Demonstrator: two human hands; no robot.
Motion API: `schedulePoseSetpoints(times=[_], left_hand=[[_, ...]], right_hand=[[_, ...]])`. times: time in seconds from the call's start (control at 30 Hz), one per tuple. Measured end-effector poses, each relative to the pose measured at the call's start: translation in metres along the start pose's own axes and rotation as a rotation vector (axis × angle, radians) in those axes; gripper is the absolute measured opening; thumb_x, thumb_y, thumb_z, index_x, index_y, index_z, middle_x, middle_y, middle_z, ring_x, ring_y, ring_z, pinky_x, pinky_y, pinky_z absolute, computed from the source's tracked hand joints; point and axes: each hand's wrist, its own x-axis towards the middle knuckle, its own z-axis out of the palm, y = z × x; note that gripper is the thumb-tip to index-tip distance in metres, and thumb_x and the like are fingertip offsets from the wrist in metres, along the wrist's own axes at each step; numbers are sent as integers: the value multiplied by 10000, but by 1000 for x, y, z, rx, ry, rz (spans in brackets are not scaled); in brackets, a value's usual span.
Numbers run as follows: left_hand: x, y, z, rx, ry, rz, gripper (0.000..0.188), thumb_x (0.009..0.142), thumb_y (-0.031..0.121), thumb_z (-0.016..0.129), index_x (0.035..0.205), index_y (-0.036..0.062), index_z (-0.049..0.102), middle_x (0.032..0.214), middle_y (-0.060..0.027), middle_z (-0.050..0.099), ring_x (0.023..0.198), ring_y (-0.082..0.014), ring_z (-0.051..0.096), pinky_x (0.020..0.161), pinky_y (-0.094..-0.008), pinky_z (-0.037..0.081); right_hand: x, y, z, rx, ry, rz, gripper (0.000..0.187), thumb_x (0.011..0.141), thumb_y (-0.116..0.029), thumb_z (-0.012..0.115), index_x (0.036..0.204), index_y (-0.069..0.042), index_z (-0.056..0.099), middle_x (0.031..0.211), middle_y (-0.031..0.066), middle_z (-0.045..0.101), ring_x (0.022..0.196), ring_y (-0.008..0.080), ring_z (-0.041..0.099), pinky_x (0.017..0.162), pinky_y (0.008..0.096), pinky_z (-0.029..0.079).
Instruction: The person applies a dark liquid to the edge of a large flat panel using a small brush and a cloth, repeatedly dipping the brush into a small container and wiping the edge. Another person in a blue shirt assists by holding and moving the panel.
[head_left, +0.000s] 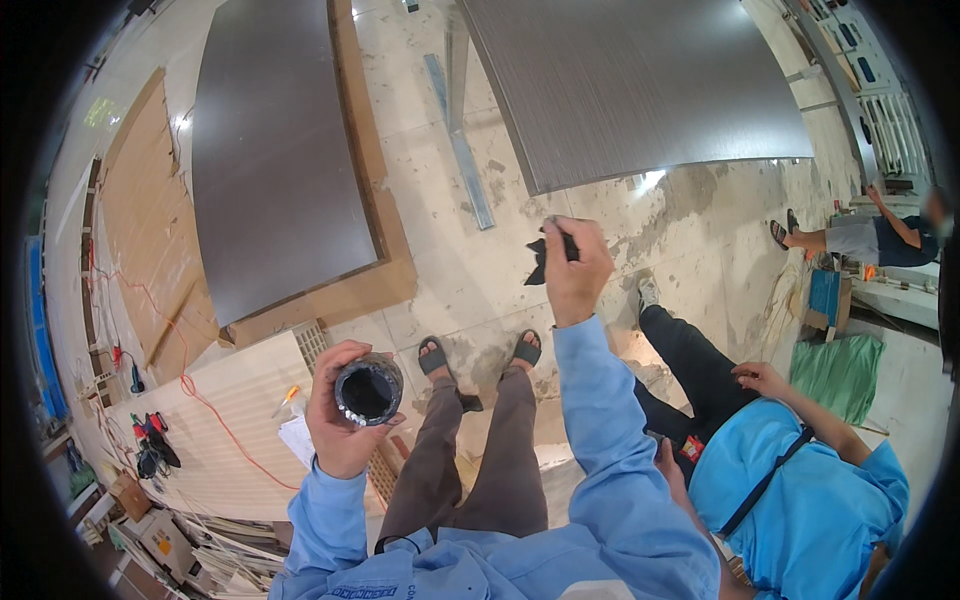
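Observation:
My left hand (335, 435) is wrapped round a round, open-topped can (345, 400) with a dark, stained rim. The inside of the can looks black, and I cannot make out how full it is. Out in front, my right hand (580, 275) pinches a crumpled black rag (537, 262), whose ragged ends stick out to the left of the fingers. Beyond that hand lies a large dark grey panel (640, 90). A second dark grey panel (280, 150) lies to the left, on brown cardboard (385, 225).
Close on my right stands a person in a bright blue shirt (800, 470). Another person (900, 240) is at the far right. Metal strips (465, 165) lie on the stained floor. A ribbed board (220, 430) at left carries a red cord (215, 405) and a screwdriver (288, 398).

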Motion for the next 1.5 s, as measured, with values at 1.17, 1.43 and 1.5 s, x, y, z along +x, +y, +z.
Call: schedulePoseSetpoints(times=[1.17,1.43,1.5], left_hand=[[4,-4,20,13,-20,-41,782,676,120,962,1344,16,569,1334,-127,515,1242,-271,597,1096,-465,545],[0,-3,18,25,-2,-71,817,667,186,992,1345,17,568,1341,-128,521,1226,-296,628,1062,-435,548],[0,-2,18,7,-2,-85,822,666,192,994,1344,12,567,1339,-129,525,1221,-304,641,1048,-421,547]], right_hand=[[22,57,-3,-13,158,70,126,878,-26,763,1004,-29,767,910,144,765,813,280,723,764,362,547],[16,32,-9,23,1,-106,99,883,23,741,970,-22,746,897,137,726,784,283,713,724,367,551],[11,28,-12,72,53,9,86,879,12,755,958,-19,747,903,132,729,788,273,713,724,361,550]])
